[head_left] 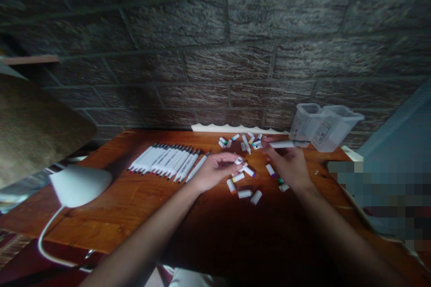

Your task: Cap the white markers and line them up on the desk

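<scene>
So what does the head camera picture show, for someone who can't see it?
Two bare hands work over loose marker caps on a wooden table: the right hand holds a white marker, the left hand pinches a cap. A row of markers lies left; clear containers stand right.

Caps (244, 193) scattered mid-desk; containers (323, 128) block right; near edge free.
</scene>
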The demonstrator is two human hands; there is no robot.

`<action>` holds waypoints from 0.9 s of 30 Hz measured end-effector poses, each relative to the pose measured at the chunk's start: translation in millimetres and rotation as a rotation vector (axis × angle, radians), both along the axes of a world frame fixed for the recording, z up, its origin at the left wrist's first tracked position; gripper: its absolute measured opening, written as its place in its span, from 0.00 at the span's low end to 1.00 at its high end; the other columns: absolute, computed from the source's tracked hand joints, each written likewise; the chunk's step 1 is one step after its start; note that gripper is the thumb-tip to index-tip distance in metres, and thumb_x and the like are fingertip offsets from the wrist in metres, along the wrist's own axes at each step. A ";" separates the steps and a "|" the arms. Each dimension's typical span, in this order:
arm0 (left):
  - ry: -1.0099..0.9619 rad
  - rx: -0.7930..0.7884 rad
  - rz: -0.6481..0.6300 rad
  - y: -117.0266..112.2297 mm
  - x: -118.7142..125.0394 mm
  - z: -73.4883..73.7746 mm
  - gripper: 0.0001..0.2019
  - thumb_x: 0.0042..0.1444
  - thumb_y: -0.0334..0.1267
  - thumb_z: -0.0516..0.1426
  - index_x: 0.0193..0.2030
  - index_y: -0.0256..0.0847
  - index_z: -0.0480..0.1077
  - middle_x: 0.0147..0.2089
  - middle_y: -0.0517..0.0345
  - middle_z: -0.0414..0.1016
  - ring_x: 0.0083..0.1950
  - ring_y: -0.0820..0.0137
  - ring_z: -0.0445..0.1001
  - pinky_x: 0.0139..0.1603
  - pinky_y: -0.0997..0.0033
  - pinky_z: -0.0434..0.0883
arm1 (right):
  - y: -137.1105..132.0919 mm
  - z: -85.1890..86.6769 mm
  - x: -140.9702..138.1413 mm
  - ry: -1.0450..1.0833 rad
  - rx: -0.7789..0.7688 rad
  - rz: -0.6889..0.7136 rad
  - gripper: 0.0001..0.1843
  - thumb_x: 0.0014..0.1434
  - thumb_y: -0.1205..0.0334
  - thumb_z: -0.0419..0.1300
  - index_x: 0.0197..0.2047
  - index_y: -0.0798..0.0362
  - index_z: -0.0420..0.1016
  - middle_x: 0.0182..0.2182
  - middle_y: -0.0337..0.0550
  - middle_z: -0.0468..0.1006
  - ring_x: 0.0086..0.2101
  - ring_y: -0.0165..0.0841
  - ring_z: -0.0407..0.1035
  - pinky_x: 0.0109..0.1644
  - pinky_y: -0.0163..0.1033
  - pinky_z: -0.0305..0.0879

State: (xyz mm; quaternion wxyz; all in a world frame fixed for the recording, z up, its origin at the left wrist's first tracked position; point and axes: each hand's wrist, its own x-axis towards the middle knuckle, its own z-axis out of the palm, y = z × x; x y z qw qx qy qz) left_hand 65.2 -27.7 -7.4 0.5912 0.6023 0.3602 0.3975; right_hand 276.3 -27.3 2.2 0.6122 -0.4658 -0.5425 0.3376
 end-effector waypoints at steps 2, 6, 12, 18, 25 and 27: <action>-0.006 0.001 -0.004 1.1 -0.8 0.1 0.19 0.46 0.42 0.69 0.41 0.31 0.76 0.39 0.53 0.77 0.34 0.75 0.74 0.40 0.73 0.73 | -5.1 2.9 -6.1 0.016 -0.019 0.027 0.18 0.51 0.50 0.67 0.39 0.56 0.80 0.34 0.46 0.82 0.35 0.35 0.76 0.41 0.39 0.72; -0.008 -0.004 -0.004 2.0 -1.8 -0.9 0.19 0.47 0.41 0.69 0.42 0.31 0.75 0.39 0.54 0.78 0.34 0.75 0.74 0.41 0.73 0.73 | -14.7 3.1 -20.6 0.005 0.017 0.084 0.15 0.52 0.51 0.67 0.37 0.54 0.81 0.37 0.45 0.82 0.39 0.35 0.76 0.45 0.39 0.72; -0.021 -0.023 -0.009 2.7 -1.0 -4.5 0.19 0.46 0.40 0.69 0.43 0.32 0.75 0.39 0.54 0.78 0.36 0.75 0.75 0.42 0.72 0.74 | -14.3 1.7 -22.6 0.053 -0.015 0.100 0.15 0.50 0.50 0.68 0.35 0.53 0.80 0.35 0.45 0.82 0.35 0.35 0.76 0.39 0.38 0.73; -0.012 -0.047 -0.018 1.7 -0.4 -3.7 0.20 0.47 0.40 0.69 0.44 0.31 0.74 0.38 0.54 0.77 0.37 0.75 0.75 0.41 0.74 0.74 | -17.2 8.1 -22.7 0.012 -0.024 0.144 0.13 0.50 0.52 0.68 0.35 0.52 0.80 0.36 0.44 0.82 0.37 0.35 0.76 0.41 0.38 0.73; 0.052 -0.013 -0.048 2.7 -1.5 -5.2 0.21 0.50 0.43 0.67 0.45 0.30 0.73 0.39 0.52 0.77 0.38 0.72 0.75 0.41 0.72 0.75 | -20.7 5.7 -24.9 -0.059 -0.035 0.240 0.11 0.53 0.55 0.65 0.36 0.53 0.79 0.35 0.43 0.82 0.36 0.34 0.77 0.39 0.37 0.73; 0.072 0.021 -0.058 3.6 -2.1 -6.7 0.20 0.51 0.44 0.66 0.45 0.30 0.73 0.40 0.51 0.77 0.39 0.71 0.75 0.42 0.71 0.75 | -21.9 5.2 -25.6 -0.136 -0.022 0.260 0.10 0.55 0.56 0.63 0.35 0.53 0.79 0.35 0.42 0.82 0.36 0.33 0.77 0.40 0.36 0.73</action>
